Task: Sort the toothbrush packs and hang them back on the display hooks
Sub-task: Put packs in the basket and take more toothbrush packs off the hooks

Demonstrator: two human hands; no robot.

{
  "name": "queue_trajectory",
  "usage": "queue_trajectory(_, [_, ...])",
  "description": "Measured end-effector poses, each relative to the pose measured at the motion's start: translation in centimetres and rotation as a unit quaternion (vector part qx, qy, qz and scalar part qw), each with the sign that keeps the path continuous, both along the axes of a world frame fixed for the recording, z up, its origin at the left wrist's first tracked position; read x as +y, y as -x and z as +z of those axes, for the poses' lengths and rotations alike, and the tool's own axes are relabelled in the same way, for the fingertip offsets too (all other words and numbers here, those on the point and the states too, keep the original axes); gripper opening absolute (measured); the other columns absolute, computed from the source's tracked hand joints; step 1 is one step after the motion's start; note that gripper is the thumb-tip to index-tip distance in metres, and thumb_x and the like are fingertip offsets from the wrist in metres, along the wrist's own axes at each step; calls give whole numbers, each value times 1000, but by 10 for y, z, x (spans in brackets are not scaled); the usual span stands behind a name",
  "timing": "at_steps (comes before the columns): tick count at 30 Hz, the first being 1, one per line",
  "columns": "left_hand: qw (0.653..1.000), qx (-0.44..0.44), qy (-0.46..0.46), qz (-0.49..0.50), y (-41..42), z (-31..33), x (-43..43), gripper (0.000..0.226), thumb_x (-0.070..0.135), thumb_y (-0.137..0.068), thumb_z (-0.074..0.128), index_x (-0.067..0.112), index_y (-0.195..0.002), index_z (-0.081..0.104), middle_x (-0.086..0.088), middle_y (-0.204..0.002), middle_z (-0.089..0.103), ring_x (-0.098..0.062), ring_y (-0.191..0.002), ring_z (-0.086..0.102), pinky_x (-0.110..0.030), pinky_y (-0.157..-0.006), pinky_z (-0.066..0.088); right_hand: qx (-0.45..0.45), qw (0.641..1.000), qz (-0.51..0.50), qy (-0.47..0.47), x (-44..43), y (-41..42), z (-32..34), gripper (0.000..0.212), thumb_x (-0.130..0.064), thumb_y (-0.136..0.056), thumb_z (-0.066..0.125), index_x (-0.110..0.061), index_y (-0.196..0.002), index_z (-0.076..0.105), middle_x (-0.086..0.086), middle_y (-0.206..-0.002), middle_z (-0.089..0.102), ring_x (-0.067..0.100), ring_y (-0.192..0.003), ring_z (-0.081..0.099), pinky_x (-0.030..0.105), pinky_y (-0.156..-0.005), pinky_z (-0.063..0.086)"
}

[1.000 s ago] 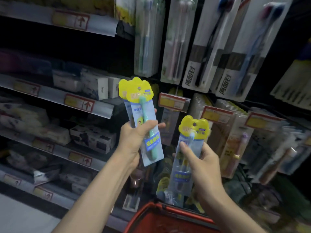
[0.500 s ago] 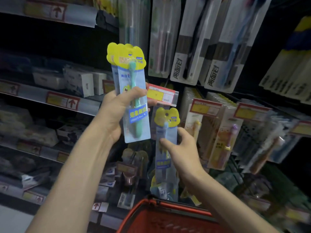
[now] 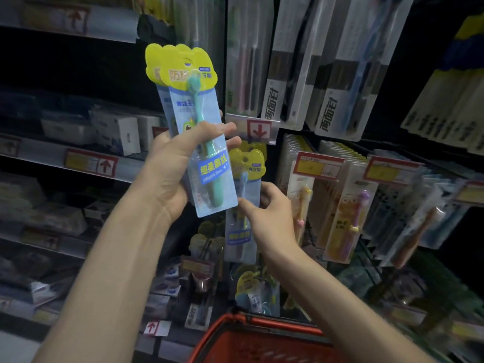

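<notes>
Left hand (image 3: pixel 167 166): grips green packs (image 3: pixel 188 100).
Right hand (image 3: pixel 272 216): pinches blue pack (image 3: pixel 246 179) upright, hole (image 3: pixel 245 159) above grip (I see no hook).

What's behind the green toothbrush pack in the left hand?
A second pack with the same yellow header peeks out along its left edge. The green toothbrush pack covers that one's brush, so its colour cannot be seen.

Hidden, cropped, blurred

Only the left edge of the rear pack (image 3: pixel 152 64) shows behind the front pack (image 3: pixel 207 174); the right hand (image 3: pixel 273 218) covers part of the blue-brush pack (image 3: pixel 245 176); the red basket (image 3: pixel 272 323) runs off the near edge; the shelf boxes (image 3: pixel 115 132) at left are blurred.
</notes>
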State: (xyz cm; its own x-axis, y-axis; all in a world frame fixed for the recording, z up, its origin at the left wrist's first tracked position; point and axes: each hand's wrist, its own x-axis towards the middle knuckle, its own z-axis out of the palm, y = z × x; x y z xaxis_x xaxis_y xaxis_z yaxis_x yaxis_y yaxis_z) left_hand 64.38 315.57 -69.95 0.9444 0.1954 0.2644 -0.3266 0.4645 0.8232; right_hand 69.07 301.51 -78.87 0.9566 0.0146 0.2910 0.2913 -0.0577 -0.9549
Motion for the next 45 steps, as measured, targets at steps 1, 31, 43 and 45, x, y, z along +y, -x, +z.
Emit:
queue_trajectory(1, [1000, -2, -5, 1, 0, 0, 0, 15, 6, -90, 69, 10, -103, 75, -18, -116, 78, -28, -103, 78, -30, -59, 61, 0, 1000, -5, -3, 1, -2, 1, 23, -7, -91, 75, -17, -111, 70, -2, -102, 78, 10, -92, 75, 20, -73, 60])
queue_trajectory(31, [1000, -9, -12, 14, 6, 3, -2, 37, 7, -87, 73, 2, -124, 69, -24, -123, 73, -31, -102, 78, -31, -62, 61, 72, 996, -47, 23, 17, -36, 2, 24, -12, -97, 68, -18, -120, 62, 4, -107, 75, 19, -92, 71, 32, -71, 55])
queue_trajectory(43, [999, -3, -35, 24, 3, -5, 0, 37, 9, -88, 74, 3, -125, 69, -16, -119, 77, -29, -101, 79, -32, -69, 63, 117, 982, -126, 82, 43, -59, 3, 41, -31, -102, 59, -15, -138, 47, 15, -134, 61, 39, -125, 61, 49, -104, 51])
queue_trajectory(45, [999, -3, -38, 25, 3, -7, 2, 33, 9, -89, 74, 6, -121, 71, -15, -119, 78, -29, -101, 79, -32, -70, 63, 138, 978, -118, 106, 43, -54, 2, 54, -33, -105, 53, -14, -152, 36, 19, -150, 47, 42, -138, 49, 48, -113, 43])
